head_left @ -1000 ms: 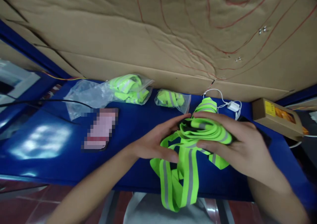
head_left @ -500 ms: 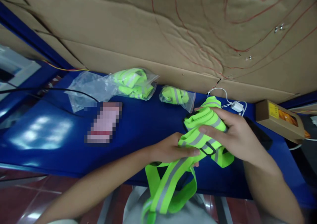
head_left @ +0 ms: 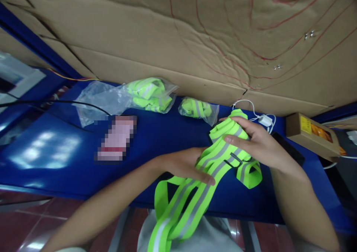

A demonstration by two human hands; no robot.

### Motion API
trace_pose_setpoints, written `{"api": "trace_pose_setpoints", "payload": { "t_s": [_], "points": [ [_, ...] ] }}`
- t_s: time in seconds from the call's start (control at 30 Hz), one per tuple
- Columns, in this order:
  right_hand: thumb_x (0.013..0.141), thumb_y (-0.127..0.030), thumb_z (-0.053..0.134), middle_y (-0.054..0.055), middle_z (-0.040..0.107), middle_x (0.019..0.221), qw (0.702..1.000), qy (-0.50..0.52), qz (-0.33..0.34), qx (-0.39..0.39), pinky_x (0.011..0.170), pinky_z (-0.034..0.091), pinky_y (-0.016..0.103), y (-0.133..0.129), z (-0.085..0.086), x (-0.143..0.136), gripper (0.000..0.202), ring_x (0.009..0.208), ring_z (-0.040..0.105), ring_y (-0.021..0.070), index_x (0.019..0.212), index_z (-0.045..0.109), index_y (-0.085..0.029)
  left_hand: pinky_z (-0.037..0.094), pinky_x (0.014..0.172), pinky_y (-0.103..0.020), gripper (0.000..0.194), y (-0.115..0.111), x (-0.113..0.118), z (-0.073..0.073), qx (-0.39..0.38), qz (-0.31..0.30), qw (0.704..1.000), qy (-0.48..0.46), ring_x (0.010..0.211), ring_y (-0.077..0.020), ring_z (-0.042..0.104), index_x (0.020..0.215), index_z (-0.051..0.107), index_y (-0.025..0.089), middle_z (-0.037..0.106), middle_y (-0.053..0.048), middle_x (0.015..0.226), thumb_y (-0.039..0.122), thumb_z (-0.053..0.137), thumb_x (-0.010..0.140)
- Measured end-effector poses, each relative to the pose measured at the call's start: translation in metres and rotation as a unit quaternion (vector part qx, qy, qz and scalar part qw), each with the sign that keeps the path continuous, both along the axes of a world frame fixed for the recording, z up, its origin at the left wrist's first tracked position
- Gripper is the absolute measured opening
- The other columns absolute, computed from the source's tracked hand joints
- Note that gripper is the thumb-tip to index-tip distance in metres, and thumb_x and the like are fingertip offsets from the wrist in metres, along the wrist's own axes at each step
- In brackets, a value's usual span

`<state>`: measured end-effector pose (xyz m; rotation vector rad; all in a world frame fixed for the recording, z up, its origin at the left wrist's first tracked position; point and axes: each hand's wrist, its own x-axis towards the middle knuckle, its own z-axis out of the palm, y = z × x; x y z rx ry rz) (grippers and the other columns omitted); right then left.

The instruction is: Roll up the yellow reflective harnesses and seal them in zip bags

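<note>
A neon-yellow reflective strap (head_left: 195, 203) with grey stripes runs from my lap up over the table edge. Its upper part is folded into a bundle, and my right hand (head_left: 251, 136) grips that bundle, thumb on top. My left hand (head_left: 192, 166) holds the two strap bands lower down, thumb over them and the other fingers hidden beneath. A black buckle (head_left: 233, 160) sits on the strap between my hands. A short loop (head_left: 249, 174) of strap hangs below my right hand. Long ends drape down over my lap.
Bagged yellow straps (head_left: 150, 94) and a smaller bagged bundle (head_left: 196, 107) lie along the cardboard wall (head_left: 125, 32). A blurred-out phone (head_left: 117, 136) rests at left on the blue table (head_left: 156, 136). At right are a white charger cable (head_left: 264, 120) and a cardboard box (head_left: 312, 135).
My left hand has shifted slightly left along the strap, and its thumb is lower. The hanging bands now lie straighter and further left. My right hand keeps its hold on the bundle.
</note>
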<state>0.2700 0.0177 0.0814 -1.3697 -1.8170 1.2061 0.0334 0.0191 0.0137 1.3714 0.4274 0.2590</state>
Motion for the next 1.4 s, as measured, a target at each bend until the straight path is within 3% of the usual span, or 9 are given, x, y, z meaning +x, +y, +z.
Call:
{"api": "trace_pose_setpoints", "payload": {
  "t_s": [0.13,0.37,0.53,0.73,0.97,1.1,1.2,1.3,1.4],
  "points": [
    [0.089,-0.048,0.075,0.005,0.072,0.129,0.995,-0.048,0.042,0.079,0.099,0.058,0.039,-0.007,0.003,-0.006,0.049,0.115,0.07,0.0268,0.131,0.065,-0.026,0.043,0.112,-0.038,0.07,0.007,-0.004,0.007,-0.01,0.096,0.992,-0.086,0.133,-0.0278,0.058,0.14,0.057,0.016,0.064,-0.01,0.142,0.025,0.085,0.077],
    [0.092,-0.046,0.071,0.001,0.072,0.132,0.983,-0.117,0.048,0.131,0.085,0.064,0.04,-0.02,0.001,-0.02,0.052,0.102,0.076,0.0285,0.142,0.06,-0.038,0.053,0.102,-0.045,0.044,-0.013,0.014,-0.006,-0.153,0.016,0.986,-0.065,0.113,-0.0289,0.071,0.12,0.07,0.014,0.076,-0.013,0.114,0.041,0.079,0.086],
    [0.092,-0.048,0.071,0.003,0.075,0.124,0.998,0.0,0.056,-0.001,0.092,0.062,0.036,-0.01,-0.001,-0.015,0.047,0.109,0.074,0.0254,0.133,0.068,-0.027,0.057,0.078,-0.031,0.041,-0.018,0.014,-0.016,-0.214,-0.064,0.971,-0.086,0.079,-0.0183,0.072,0.114,0.071,0.013,0.074,-0.008,0.089,0.049,0.068,0.094],
    [0.098,-0.055,0.059,0.004,0.077,0.119,0.983,0.077,0.084,-0.146,0.093,0.06,0.034,0.003,-0.019,-0.015,0.047,0.106,0.074,0.0227,0.131,0.07,-0.023,0.058,0.081,-0.032,0.04,-0.017,0.007,-0.013,-0.156,-0.078,0.98,-0.096,0.082,-0.0179,0.07,0.111,0.071,0.013,0.072,-0.007,0.091,0.05,0.062,0.098],
    [0.1,-0.046,0.059,0.007,0.074,0.11,0.996,-0.062,0.022,0.065,0.087,0.057,0.035,0.007,-0.04,-0.023,0.034,0.1,0.071,0.0217,0.12,0.07,-0.022,0.057,0.075,-0.026,0.043,-0.014,0.009,-0.021,-0.195,-0.001,0.975,-0.111,0.08,-0.0161,0.071,0.119,0.071,0.011,0.074,-0.011,0.093,0.047,0.067,0.095],
    [0.101,-0.045,0.058,0.008,0.071,0.126,0.982,-0.095,0.151,0.058,0.086,0.058,0.033,-0.005,-0.032,-0.024,0.039,0.101,0.072,0.0211,0.133,0.065,-0.025,0.059,0.086,-0.034,0.042,-0.013,0.01,-0.022,-0.172,0.0,0.98,-0.103,0.095,-0.0218,0.075,0.116,0.074,0.012,0.076,-0.016,0.11,0.047,0.069,0.094],
    [0.093,-0.047,0.07,0.008,0.071,0.125,0.981,-0.112,0.157,0.021,0.075,0.059,0.032,-0.011,-0.034,-0.031,0.052,0.087,0.074,0.0197,0.14,0.061,-0.025,0.055,0.1,-0.039,0.036,-0.013,0.011,-0.024,-0.157,0.028,0.983,-0.091,0.106,-0.0262,0.073,0.109,0.078,0.012,0.077,-0.016,0.113,0.043,0.074,0.091],
    [0.09,-0.038,0.074,0.007,0.073,0.118,0.984,-0.128,0.106,0.066,0.083,0.059,0.035,-0.01,-0.041,-0.038,0.045,0.095,0.074,0.0221,0.132,0.066,-0.023,0.055,0.099,-0.041,0.034,-0.015,0.014,-0.029,-0.253,0.064,0.961,-0.095,0.104,-0.0285,0.074,0.11,0.078,0.01,0.079,-0.017,0.111,0.032,0.079,0.084],
    [0.092,-0.033,0.072,0.008,0.073,0.124,0.983,-0.116,0.064,0.131,0.098,0.055,0.038,-0.005,-0.042,-0.037,0.038,0.112,0.071,0.0245,0.128,0.067,-0.023,0.055,0.098,-0.04,0.044,-0.018,0.016,-0.029,-0.386,0.011,0.909,-0.158,0.106,-0.0304,0.074,0.113,0.076,0.005,0.075,-0.022,0.119,0.034,0.076,0.08]
  ]
}}
